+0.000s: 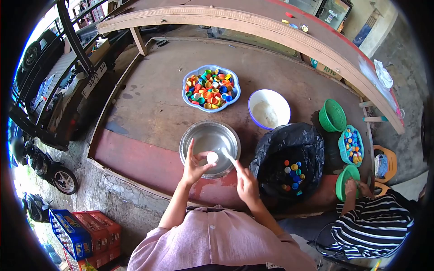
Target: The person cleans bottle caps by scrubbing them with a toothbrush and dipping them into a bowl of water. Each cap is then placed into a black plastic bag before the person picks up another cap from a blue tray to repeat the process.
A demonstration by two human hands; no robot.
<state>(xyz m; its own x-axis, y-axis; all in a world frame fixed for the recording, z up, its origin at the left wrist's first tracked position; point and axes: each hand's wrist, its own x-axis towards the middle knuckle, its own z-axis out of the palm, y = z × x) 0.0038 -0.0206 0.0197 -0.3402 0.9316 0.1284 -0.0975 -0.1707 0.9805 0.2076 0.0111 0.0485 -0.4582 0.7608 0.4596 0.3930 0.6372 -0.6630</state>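
My left hand [194,165] pinches a white cap [211,157] between thumb and fingertips, the other fingers raised, and holds it just over the near rim of the steel bowl [205,135]. My right hand [246,183] is closed around a slim white tool [228,156] whose tip points up and left, ending just beside the cap. I cannot tell whether the two touch. The bowl sits on the reddish-brown surface [149,104] directly in front of me, and both my hands cover part of its near edge. Just to the right of my right hand lies a black plastic bag [289,144], open, with a scatter of coloured caps inside. Beyond the steel bowl stands a blue scalloped basket [185,88] heaped with coloured caps, too many to count, and to its right a white bowl [271,100] with a purple rim. Past the bag, at the right edge of the surface, are three green baskets. The far green basket [332,116] is near the white bowl. A teal basket [340,145] of caps sits below it. Nearest me is the near green basket [343,177], where another person's hand [351,186], on an arm in a striped sleeve [375,221], rests. So there is one steel bowl, one white bowl, one blue basket, one bag and three green baskets.
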